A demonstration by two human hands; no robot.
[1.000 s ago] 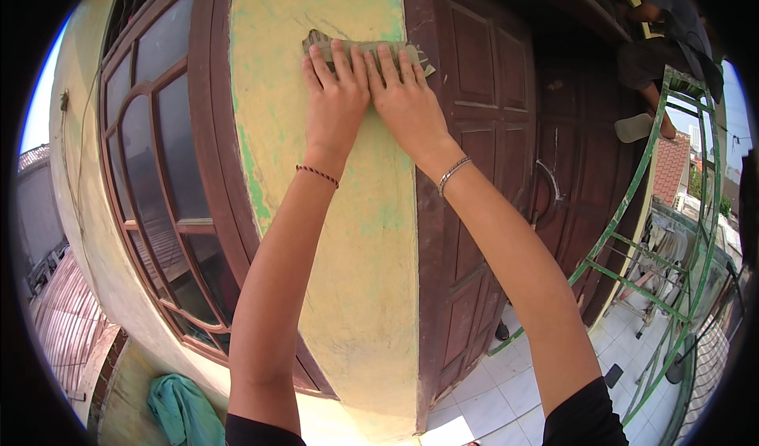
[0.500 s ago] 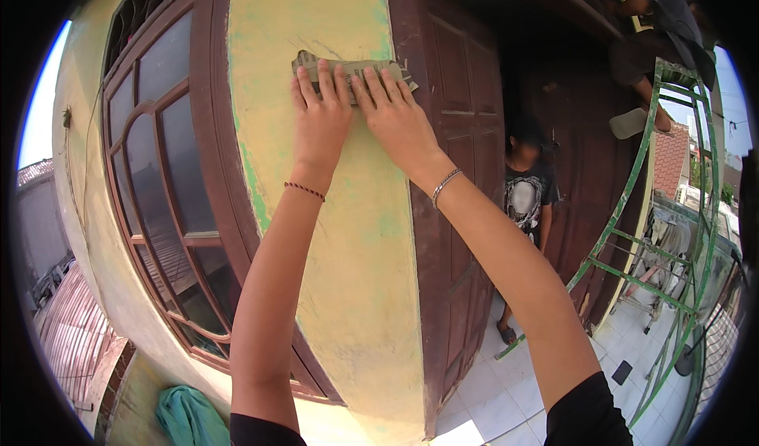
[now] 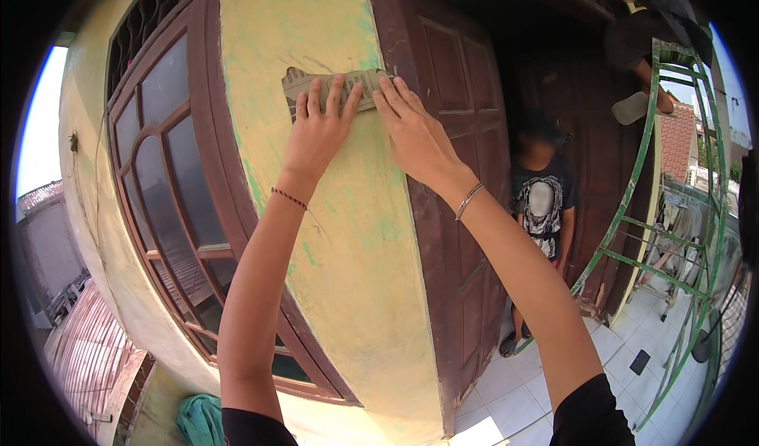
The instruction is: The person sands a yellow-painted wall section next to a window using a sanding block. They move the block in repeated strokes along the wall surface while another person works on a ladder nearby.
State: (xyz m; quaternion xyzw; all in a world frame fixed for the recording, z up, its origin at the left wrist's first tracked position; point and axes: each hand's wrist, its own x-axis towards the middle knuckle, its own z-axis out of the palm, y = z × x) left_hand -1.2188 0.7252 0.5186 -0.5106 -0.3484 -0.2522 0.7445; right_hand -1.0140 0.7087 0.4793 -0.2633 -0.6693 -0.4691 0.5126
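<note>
A creased sheet of sandpaper (image 3: 319, 88), brown-grey with print on its back, lies against a yellow wall (image 3: 356, 232) with green patches. My left hand (image 3: 320, 134) holds it to the wall, fingers stretched out and a little apart over its middle. At the sheet's right end my right hand (image 3: 415, 134) presses too, with its fingers closer together. The sheet's left end sticks out past my left fingers. Its face toward the wall is hidden. Both arms are raised.
A brown-framed window (image 3: 178, 161) is left of the wall strip, a brown door (image 3: 462, 161) right. One person (image 3: 541, 201) stands in the doorway; another (image 3: 656, 27) is up on a green metal ladder (image 3: 636, 177). Green cloth (image 3: 202, 418) lies lower left.
Both hands and the sandpaper have shifted slightly left and down in view, and the hands are a little farther apart. The view has tilted, and more of the doorway person shows.
</note>
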